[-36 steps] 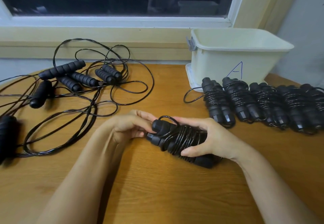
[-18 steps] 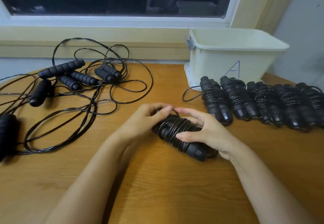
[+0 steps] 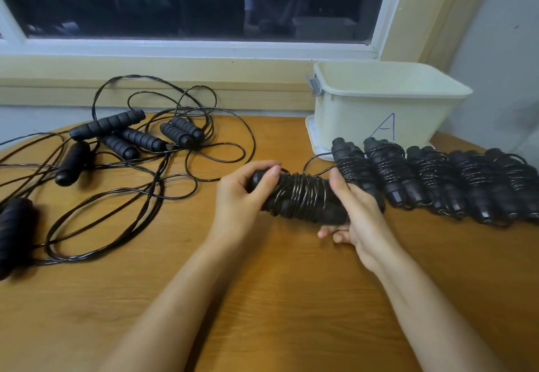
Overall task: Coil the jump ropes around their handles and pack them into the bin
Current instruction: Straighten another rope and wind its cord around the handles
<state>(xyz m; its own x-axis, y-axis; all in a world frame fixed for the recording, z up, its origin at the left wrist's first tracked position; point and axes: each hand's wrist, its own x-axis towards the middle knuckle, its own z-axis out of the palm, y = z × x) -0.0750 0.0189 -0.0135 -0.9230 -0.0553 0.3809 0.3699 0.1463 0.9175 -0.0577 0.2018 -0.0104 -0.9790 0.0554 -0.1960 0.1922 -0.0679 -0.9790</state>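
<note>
You sit indoors at a wooden table point(image 3: 291, 298) pushed up to a big window point(image 3: 175, 1) with a white frame, and the glass is dark. The wall point(image 3: 501, 65) is plain and pale, and on the table stand a cream bin point(image 3: 379, 115) with a blue letter A point(image 3: 385, 128) drawn on it, a neat row of wound-up jump ropes point(image 3: 437, 179) and a heap of loose jump ropes point(image 3: 131, 141). It looks like a simple sorting spot in a room, but you cannot tell if it is a home or a workplace.
</note>
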